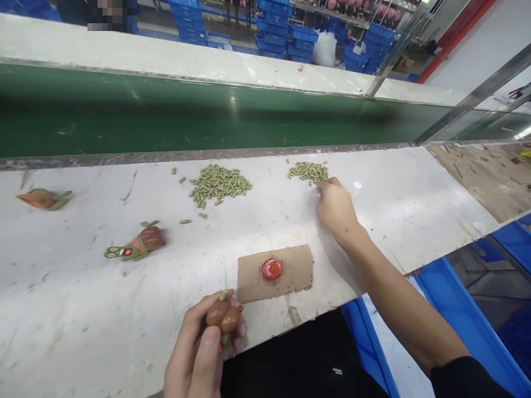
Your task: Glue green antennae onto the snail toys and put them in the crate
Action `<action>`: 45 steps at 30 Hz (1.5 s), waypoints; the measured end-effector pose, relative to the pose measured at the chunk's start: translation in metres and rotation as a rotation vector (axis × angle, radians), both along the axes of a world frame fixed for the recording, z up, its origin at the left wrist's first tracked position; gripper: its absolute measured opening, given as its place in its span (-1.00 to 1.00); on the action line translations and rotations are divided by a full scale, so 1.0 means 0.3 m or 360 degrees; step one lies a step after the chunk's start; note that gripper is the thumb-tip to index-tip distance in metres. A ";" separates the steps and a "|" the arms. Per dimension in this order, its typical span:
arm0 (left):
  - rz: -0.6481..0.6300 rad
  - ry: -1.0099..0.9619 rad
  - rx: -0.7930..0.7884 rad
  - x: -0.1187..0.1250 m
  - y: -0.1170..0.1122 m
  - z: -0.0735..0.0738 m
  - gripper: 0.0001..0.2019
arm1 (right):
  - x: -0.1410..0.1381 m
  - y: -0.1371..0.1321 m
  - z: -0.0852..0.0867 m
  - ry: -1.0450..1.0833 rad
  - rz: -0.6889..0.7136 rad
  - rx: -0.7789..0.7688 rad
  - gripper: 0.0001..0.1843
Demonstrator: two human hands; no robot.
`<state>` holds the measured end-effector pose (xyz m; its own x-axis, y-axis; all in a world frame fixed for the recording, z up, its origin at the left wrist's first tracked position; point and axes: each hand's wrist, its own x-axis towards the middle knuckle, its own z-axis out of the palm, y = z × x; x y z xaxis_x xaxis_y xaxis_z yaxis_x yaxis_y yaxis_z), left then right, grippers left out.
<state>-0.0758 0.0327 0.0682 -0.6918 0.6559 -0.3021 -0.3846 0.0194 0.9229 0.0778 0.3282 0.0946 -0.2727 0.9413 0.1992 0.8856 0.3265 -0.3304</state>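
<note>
Currently both hands are at work over a white table point(103, 320). Left hand point(188, 342): fingers curled in, thumb pressed on the near side, closed around a brown toy point(223, 316) held just above the table's near edge. The toy shows rounded brown lobes, with a bit of green at its upper end and another at its lower end.

Right hand point(338, 205): arm stretched forward, fingers bent together at the right edge of a small heap of green pegs point(307, 171). The fingertips point away from where I look; cannot tell how far apart they are, or whether a peg is pinched between them.

A larger heap of green pegs point(219, 183) lies to the left of the small one, with a few strays scattered around it. Nearer the person, between the two hands, a piece of cardboard point(253, 276) lies flat and carries a red dish point(272, 269), glossy inside.

Left part of the table: a snail-like toy point(149, 239) on its side, brown shell to the right; farther left, an orange-and-green toy point(43, 199). Beyond the table runs a green belt point(186, 116); past it, stacked blue crates point(274, 27).
</note>
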 end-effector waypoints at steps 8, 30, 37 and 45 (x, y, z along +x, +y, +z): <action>-0.0068 -0.0061 -0.0058 -0.017 -0.002 0.010 -0.61 | 0.031 -0.005 -0.019 0.0049 0.0089 -0.0016 -0.69; -0.0423 0.0214 -0.0009 0.070 0.079 0.166 -0.84 | 0.071 -0.584 0.111 0.1213 0.0780 -0.1135 -0.86; -0.0473 0.0127 0.0017 0.058 0.081 0.130 -0.85 | 0.052 -0.604 0.094 0.1397 0.0642 -0.1182 -0.86; -0.0429 0.0025 0.0047 0.068 0.046 0.069 -0.80 | 0.040 -0.564 0.060 0.1377 0.0664 -0.0860 -0.83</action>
